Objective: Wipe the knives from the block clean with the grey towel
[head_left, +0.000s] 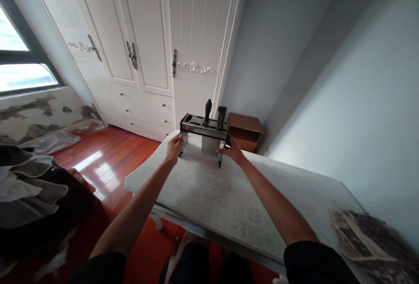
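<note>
A metal knife rack (pixel 203 137) stands at the far end of a pale marble-topped table (pixel 229 196). Two black handles (pixel 214 116) stick up from its slotted top. My left hand (pixel 173 145) grips the rack's left end, fingers curled round it. My right hand (pixel 231 149) holds the rack's right end, the fingers closed on its side. Both arms reach straight out across the tabletop.
White wardrobe doors (pixel 147 43) rise behind the table. A small wooden nightstand (pixel 245 131) sits by the wall on the right. Torn paper scraps (pixel 369 240) lie on the table's near right. Dark and white cloth (pixel 29 188) is piled at left on the red wooden floor (pixel 108 161).
</note>
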Demonstrator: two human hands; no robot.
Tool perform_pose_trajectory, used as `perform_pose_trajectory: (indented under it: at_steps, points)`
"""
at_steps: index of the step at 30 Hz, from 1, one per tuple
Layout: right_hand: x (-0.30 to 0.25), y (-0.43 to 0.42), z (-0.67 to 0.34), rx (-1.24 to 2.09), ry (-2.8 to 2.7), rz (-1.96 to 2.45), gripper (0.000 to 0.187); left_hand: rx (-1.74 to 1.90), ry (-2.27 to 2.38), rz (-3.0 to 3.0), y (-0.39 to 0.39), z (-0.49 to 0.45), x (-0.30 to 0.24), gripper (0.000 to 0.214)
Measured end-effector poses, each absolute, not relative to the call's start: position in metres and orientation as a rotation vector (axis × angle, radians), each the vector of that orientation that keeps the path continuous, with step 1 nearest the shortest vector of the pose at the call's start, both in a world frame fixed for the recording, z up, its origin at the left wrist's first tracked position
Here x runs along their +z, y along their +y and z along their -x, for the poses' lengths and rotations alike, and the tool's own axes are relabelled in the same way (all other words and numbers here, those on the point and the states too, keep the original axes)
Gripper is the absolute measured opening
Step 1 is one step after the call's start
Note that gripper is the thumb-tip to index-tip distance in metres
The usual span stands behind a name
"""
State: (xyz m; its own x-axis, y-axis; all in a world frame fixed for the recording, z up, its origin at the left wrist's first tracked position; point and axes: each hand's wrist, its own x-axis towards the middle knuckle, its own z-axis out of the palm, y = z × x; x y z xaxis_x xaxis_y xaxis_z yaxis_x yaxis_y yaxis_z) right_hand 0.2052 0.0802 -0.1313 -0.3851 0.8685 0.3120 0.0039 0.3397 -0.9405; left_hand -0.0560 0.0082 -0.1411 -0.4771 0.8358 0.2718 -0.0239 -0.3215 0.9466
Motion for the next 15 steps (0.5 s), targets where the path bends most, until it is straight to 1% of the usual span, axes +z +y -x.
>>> perform_pose_trajectory:
  at_steps: [4,9,15]
  points:
    - [-0.122,0.081,-0.244,1.156,-1.677,0.793,0.106,1.884,1.301,-1.101,0.015,0.015,-0.133,0.047]
    - [-0.112,0.084,-0.301,1.174,-1.667,0.764,0.087,1.849,1.274,-1.121,0.027,-0.04,-0.122,0.047]
    - [-0.102,0.081,-0.38,1.135,-1.614,0.827,0.08,1.77,1.207,-1.136,0.047,-0.116,-0.119,0.038]
